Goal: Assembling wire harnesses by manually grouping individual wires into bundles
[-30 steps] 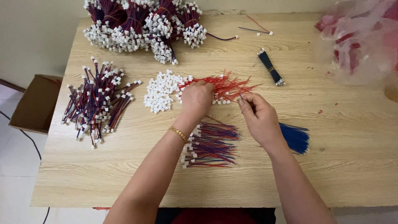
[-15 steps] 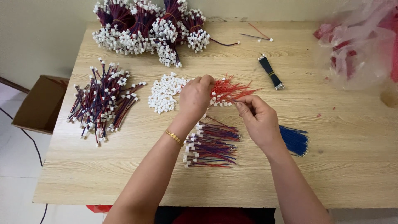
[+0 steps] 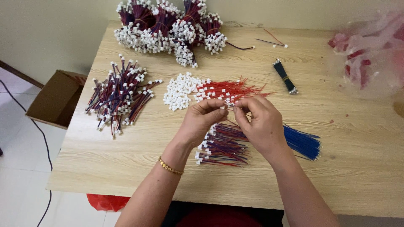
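Where your fingertips meet, the small white piece they nip is mostly covered, so you cannot tell whether it is a connector alone or one already on a wire. Your left hand (image 3: 201,121) and right hand (image 3: 261,122) come together above the middle of the bench (image 3: 353,168), both pinched shut on that tiny piece, knuckles up, wrists angled inward from the near edge. Just beyond your fingers lie the red wires (image 3: 229,89), and beside them toward the left edge the heap of white connectors (image 3: 179,90). Under your palms rests a bundle of red-and-blue wired connectors (image 3: 221,147); the blue wires (image 3: 302,142) are partly hidden by your right wrist. At the far right corner a plastic bag (image 3: 370,48) is cut off and blurred.
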